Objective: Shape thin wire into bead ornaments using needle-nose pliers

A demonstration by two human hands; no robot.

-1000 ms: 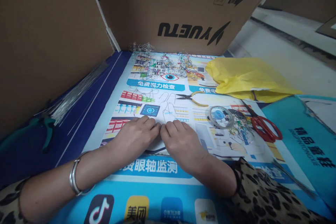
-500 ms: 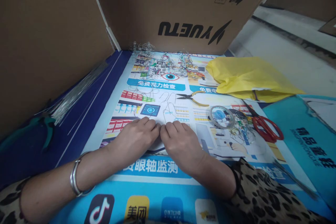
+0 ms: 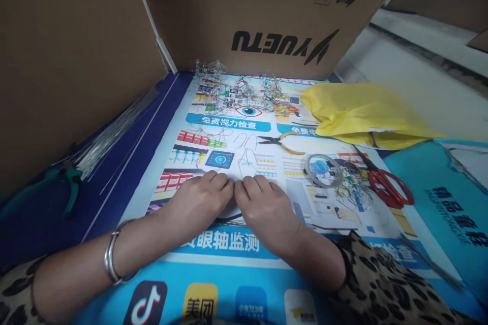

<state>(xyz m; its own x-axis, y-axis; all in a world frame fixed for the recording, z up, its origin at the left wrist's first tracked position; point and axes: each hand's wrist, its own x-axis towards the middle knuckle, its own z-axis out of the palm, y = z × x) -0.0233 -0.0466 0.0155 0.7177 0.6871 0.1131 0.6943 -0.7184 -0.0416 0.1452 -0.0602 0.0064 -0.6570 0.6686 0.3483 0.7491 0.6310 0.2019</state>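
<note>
Brown cardboard panels [image 3: 213, 5] stand behind and to the left of our work surface, where a printed sheet [image 3: 229, 266] lies spread and a yellow bag [image 3: 366, 111] rests at the far right. Over the sheet our left hand [image 3: 202, 193] and right hand [image 3: 263, 208] come close together, knuckles up, fingers curled under, so we cannot tell how tightly they close or what they grip. To their right we see red-handled scissors [image 3: 394, 193], beyond them yellow-handled pliers [image 3: 281, 141], and just past our knuckles, thinnest of all, bent wires [image 3: 241, 157].
</note>
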